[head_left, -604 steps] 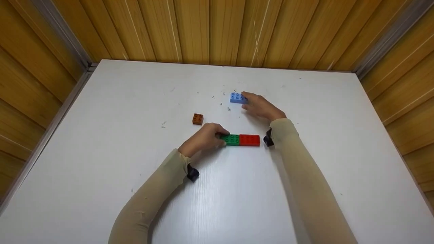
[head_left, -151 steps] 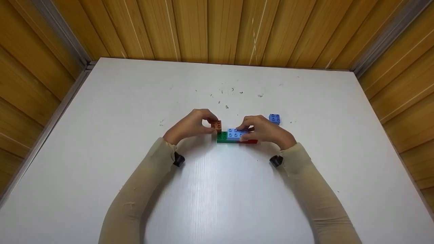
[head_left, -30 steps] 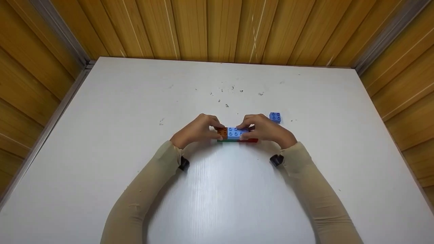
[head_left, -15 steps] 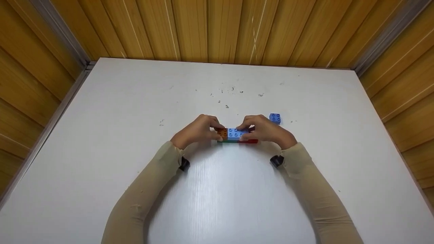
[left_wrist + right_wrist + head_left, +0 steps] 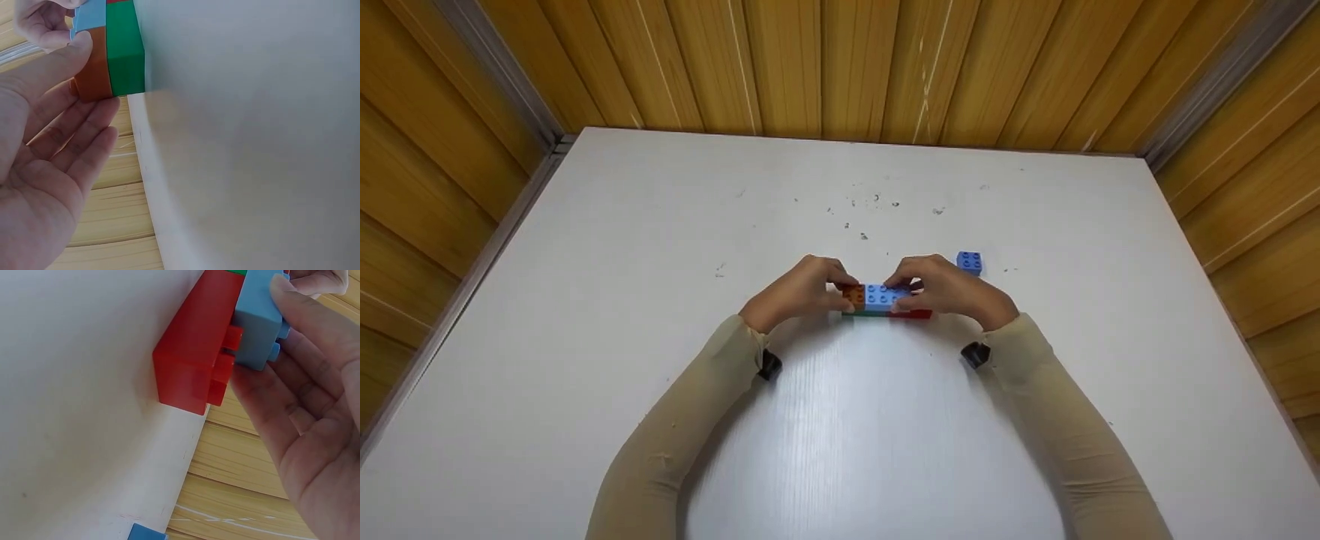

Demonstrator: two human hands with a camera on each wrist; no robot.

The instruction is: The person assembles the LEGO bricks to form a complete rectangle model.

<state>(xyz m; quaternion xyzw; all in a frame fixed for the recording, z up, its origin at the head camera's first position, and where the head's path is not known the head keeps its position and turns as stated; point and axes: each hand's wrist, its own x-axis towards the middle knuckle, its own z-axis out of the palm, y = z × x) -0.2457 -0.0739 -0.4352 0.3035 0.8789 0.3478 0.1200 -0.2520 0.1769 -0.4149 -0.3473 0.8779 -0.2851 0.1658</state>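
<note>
Where the hands meet, head view: centre of the frame; we see the left hand (image 5: 802,291) pinching an orange brick (image 5: 855,296), the right hand (image 5: 941,289) pinching a light blue brick (image 5: 878,298). Both grips narrow.
Lower row, head view: orange and light blue sit side by side above a green brick (image 5: 870,314) and a red brick (image 5: 915,314), on the white table (image 5: 810,450).
Loose brick, head view: a small blue brick (image 5: 969,262), right of centre, above the right hand's wrist; neither hand touches it.
Orange end, left wrist view: upper left; thumb one side, fingertips the other. Full seating on green we cannot tell; a slanted press could leave a gap, we judge.
Red end, right wrist view: upper middle; some red studs bare beyond light blue. Only light blue appears to bridge red and green, so we reckon uneven pushing or lifting could split them.
</note>
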